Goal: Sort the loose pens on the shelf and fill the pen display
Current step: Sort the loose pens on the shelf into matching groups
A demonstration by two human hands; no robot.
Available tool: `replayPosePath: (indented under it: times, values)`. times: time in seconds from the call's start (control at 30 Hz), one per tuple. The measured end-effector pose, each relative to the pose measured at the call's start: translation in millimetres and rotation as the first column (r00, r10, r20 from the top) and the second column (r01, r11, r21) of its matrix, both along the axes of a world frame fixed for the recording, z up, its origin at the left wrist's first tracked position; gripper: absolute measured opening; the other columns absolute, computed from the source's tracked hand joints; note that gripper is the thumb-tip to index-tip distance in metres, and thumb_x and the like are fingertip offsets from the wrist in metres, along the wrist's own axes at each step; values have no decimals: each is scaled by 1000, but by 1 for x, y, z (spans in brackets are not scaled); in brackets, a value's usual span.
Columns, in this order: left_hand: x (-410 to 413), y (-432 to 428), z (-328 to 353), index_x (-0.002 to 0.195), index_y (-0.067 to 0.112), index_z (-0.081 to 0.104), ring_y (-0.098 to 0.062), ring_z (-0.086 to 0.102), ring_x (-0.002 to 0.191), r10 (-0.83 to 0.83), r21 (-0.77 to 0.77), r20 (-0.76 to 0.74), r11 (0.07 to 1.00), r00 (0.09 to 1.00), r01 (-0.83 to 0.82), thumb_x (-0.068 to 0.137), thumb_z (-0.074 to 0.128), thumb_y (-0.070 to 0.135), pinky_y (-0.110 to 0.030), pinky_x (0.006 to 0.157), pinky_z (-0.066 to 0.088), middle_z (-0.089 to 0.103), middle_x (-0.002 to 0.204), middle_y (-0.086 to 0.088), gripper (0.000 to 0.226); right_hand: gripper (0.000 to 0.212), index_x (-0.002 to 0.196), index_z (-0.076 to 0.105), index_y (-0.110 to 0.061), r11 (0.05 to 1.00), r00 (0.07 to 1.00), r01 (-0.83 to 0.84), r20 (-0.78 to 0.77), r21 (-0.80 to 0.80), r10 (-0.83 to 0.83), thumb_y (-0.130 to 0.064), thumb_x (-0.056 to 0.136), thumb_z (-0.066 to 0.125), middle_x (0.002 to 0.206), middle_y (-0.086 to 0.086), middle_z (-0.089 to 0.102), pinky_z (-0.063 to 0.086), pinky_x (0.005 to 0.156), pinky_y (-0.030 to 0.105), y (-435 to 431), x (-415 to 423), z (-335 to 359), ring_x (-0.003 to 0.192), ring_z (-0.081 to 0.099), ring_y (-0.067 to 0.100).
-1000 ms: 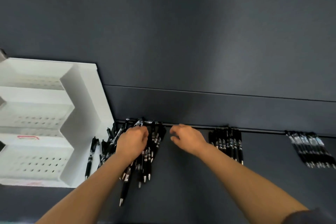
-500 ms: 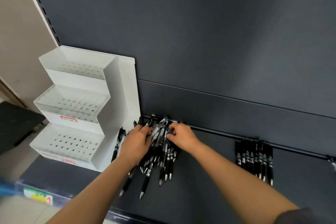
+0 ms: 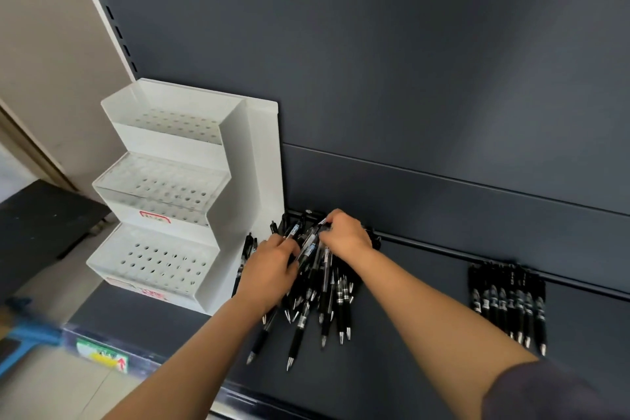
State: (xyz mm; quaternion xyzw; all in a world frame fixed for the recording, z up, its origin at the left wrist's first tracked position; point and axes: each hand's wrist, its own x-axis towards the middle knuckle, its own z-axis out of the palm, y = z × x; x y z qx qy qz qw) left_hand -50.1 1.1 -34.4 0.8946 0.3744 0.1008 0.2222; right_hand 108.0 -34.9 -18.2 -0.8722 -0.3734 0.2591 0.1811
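Black pen pile point(image 3: 322, 286) at shelf point(image 3: 409, 344) back edge, beside white tiered pen display point(image 3: 163, 187). Left hand point(image 3: 269, 271) curls round several pens; right hand point(image 3: 346, 232) pinches pen tops.

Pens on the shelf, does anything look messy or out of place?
Yes. The loose pens under the left hand and right hand lie in a crossed, jumbled heap beside the white pen display, whose three tiers hold no pens. The smaller pen group further right lies in a neat parallel row.
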Motion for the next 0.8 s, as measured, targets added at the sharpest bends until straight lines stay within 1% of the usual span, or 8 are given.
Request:
replayPosePath:
  times: [0.1,0.23,0.33,0.43,0.5,0.6,0.73,0.8]
  values:
    - [3,1,-1,112,17,57,-22,49,107,-11,6,-6,1000,1000,11,92,52,20,-32,87,44,51,112,-1,21,38,126,50,-14,999,999,-23,-43,42,25,-12,88,55,112,11,62,51,78,34,-3,4,-1,93,63,26]
    - [14,-4,2,119,18,56,-21,50,110,-34,12,16,999,999,34,94,50,28,-32,90,42,54,114,-1,27,35,124,49,-14,988,988,7,-153,155,17,-9,90,55,95,11,63,55,70,35,-9,9,0,69,59,20]
    - [24,-7,6,130,21,50,-21,51,111,-59,30,-14,998,998,60,94,49,39,-34,92,43,61,114,0,40,32,122,48,-14,964,972,25,-232,265,39,-7,92,56,74,1,55,50,53,25,-18,11,8,54,52,14]
    - [33,-12,8,132,20,45,-23,56,108,-104,0,-76,995,992,104,94,48,42,-36,88,46,68,105,0,44,31,120,48,-14,930,962,57,-269,363,46,-7,91,58,66,-2,54,46,49,20,-27,14,16,51,51,11]
    - [38,-17,10,126,17,48,-26,62,97,-105,-110,-42,989,994,99,94,51,34,-36,83,49,68,95,-5,37,32,119,48,-15,899,950,115,-311,422,24,-8,90,60,65,-2,54,45,52,21,-32,17,19,52,51,11]
    - [45,-22,13,113,15,53,-20,67,81,-40,-376,124,923,991,84,93,56,24,-35,75,52,70,84,-5,22,35,121,48,-16,838,922,254,-382,483,-60,-8,89,61,67,-2,55,46,56,23,-43,21,19,51,50,11]
    - [55,-29,17,97,16,54,-2,54,53,-84,-443,223,879,971,178,92,57,14,-17,54,40,70,73,-2,6,34,125,50,-11,725,828,485,-524,490,-199,-8,92,58,77,2,55,47,56,22,-60,31,18,56,52,11]
    - [59,-34,17,86,23,50,3,51,47,-92,-476,262,854,961,211,92,57,10,-18,53,40,64,65,3,16,33,124,51,-8,698,753,565,-621,440,-218,-11,93,59,82,3,55,45,52,19,-68,34,18,61,53,10]
